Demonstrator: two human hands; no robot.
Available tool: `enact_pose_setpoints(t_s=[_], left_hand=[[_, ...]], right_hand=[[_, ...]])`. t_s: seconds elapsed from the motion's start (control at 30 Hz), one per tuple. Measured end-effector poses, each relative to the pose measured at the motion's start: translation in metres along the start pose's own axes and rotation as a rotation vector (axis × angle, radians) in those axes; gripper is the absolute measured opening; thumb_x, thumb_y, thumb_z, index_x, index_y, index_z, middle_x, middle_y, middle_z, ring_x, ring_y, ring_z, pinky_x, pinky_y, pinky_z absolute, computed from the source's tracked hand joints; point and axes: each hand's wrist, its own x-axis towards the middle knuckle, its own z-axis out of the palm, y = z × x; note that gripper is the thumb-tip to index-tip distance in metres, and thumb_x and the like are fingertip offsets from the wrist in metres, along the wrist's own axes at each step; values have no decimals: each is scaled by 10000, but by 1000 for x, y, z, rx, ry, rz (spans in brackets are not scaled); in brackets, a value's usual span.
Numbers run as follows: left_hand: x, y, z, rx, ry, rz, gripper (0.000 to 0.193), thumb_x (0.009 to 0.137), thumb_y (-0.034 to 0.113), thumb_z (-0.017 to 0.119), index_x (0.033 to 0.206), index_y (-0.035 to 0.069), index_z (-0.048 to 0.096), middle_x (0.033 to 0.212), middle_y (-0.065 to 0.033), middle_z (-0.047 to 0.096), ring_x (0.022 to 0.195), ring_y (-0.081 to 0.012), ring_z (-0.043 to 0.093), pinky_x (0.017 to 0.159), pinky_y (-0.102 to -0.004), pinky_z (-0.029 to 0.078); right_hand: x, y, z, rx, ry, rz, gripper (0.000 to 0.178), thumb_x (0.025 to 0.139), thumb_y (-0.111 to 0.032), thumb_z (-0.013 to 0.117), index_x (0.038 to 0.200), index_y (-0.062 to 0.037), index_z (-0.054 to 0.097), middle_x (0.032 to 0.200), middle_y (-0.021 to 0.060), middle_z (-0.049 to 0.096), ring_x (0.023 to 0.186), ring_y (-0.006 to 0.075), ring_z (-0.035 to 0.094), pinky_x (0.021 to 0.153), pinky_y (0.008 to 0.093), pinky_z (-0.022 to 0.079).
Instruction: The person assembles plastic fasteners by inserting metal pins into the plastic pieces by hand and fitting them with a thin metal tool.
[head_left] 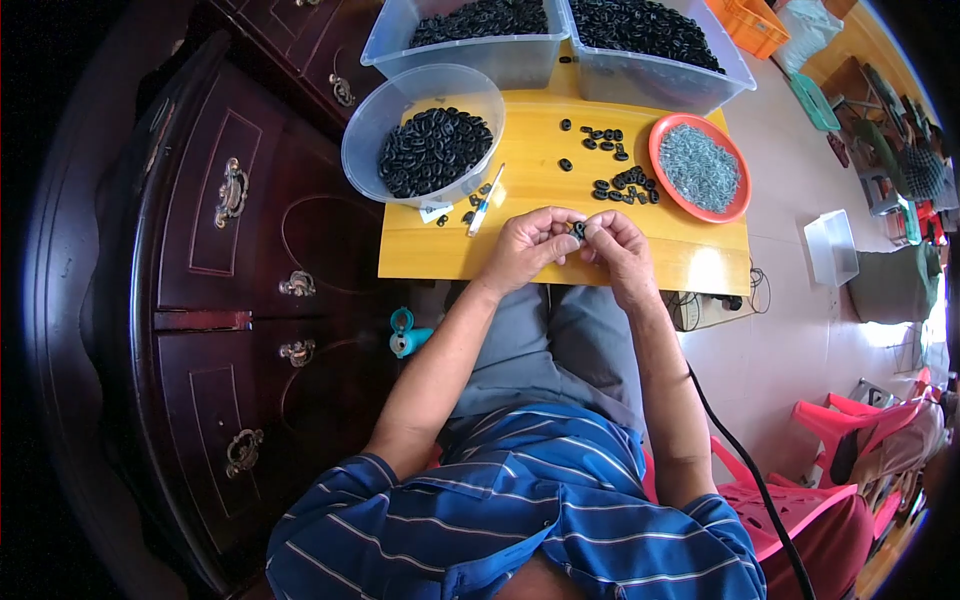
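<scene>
Above the front edge of the yellow table [430,255], my two hands meet around one small black oval piece with holes [578,230]. My left hand [528,245] pinches it from the left between thumb and fingers. From the other side, my right hand [622,250] grips the same piece with thumb and fingertips; whether a pin is also in there is hidden. Similar black pieces [628,180] lie loosely grouped beyond my right hand. A red round plate [746,200] heaped with thin silvery metal pieces [700,165] stands at the table's right.
A round clear tub [360,160] of black pieces stands at the left, with a white pen-like tool [486,205] beside it. Two clear bins [480,58] full of black pieces stand at the back. A dark wooden cabinet [190,270] borders the left; a black cable [735,455] hangs at the right.
</scene>
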Motion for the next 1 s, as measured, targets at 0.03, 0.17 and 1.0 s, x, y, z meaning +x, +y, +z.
enact_pose_setpoints(t_s=[0.03,0.17,1.0], left_hand=[[0,0,0,2,-5,7,299,964,68,687,1253,11,636,1002,-10,666,815,-56,591,706,-207,504],[0,-1,0,-13,-6,-9,291,966,73,685,1246,15,632,998,-8,666,824,-59,595,708,-211,505],[-2,-2,4,-59,27,42,284,927,13,714,1204,17,650,983,24,656,800,-19,585,698,-185,505]], right_hand=[[0,0,1,5,5,-10,91,996,-152,654,1005,-68,622,868,-15,638,751,63,593,721,223,479],[0,0,1,26,12,2,87,997,-148,651,1011,-68,618,869,-17,635,751,64,594,722,221,478],[0,5,-3,22,-42,-34,77,958,-29,680,1007,-65,633,834,-32,672,702,15,568,629,174,452]])
